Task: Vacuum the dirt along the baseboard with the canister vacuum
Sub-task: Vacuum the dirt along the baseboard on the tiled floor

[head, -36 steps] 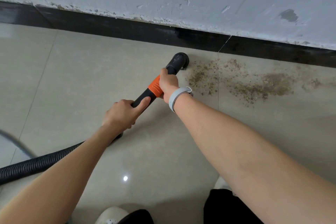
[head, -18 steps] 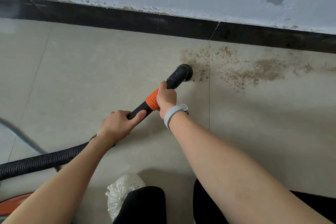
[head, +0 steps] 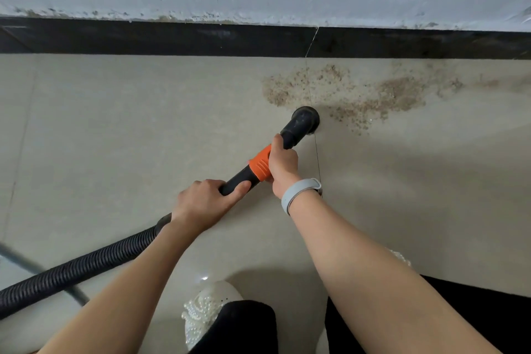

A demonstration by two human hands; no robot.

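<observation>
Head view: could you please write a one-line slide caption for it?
Both hands, left hand and right hand, grip the vacuum wand, its nozzle at the dirt below the baseboard.

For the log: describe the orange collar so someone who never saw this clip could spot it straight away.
Start at the black baseboard along the wall, then drop to the black vacuum wand slanting across the beige floor. The orange collar wraps the wand just behind the right hand, ahead of the left hand. It is the only bright-coloured part; everything else on the wand is black.
</observation>
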